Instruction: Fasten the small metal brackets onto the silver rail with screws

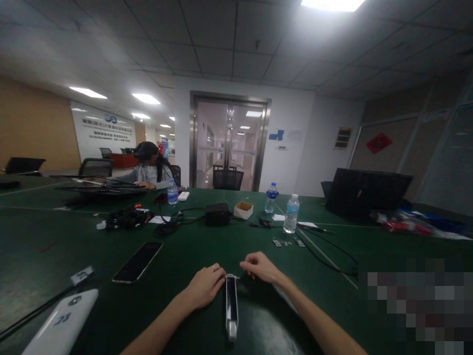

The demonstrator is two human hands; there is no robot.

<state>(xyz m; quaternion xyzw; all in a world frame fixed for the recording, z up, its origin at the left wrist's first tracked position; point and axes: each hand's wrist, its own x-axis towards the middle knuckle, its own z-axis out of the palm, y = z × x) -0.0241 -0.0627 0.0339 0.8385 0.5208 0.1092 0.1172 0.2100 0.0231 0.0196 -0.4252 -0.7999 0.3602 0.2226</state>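
A slim, long object with a white frame and a dark inside (231, 303) lies on the green table, its narrow end towards me; I cannot tell its exact kind. My left hand (204, 287) is at its far left edge, fingers bent and fingertips against the far end. Just right of that end, my right hand (260, 267) is curled with thumb and forefinger together. Anything in that pinch is too small to make out. Several small metallic parts (286, 243) lie farther off, beyond my right hand.
A black phone (138, 263) and a white device (61, 323) lie to the left. Beyond are a black box (218, 215), a small open carton (243, 210), water bottles (291, 214) and cables. A person (150, 170) sits across the table (192, 246) at the left.
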